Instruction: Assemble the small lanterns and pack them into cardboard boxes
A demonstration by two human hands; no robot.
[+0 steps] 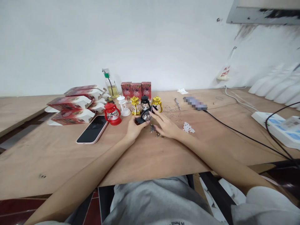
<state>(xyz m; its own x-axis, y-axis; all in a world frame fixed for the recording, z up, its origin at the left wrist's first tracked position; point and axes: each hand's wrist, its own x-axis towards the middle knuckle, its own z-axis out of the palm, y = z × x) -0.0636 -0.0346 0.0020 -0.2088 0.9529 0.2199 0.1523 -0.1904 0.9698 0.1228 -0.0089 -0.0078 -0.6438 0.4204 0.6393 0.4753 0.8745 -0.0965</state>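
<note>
Between my hands a small black lantern (147,115) with a clear middle lies tilted on its side. My left hand (136,126) grips its base end, thumb along the near side. My right hand (165,123) has its fingertips on the lantern's top and handle. Under the right fingers lie several small metal pieces (152,128), partly hidden. Just behind stand more lanterns: a red one (112,115), a white one (123,106), a gold one (135,105), a black one (145,102) and another gold one (157,103).
Flattened red boxes (72,103) and a phone (92,129) lie left. Upright red boxes (136,90) and a pump bottle (112,87) stand behind. Right are wire pieces (173,109), a screwdriver-like tool (177,103), white bits (188,127), a cabled device (195,103) and a power strip (276,128).
</note>
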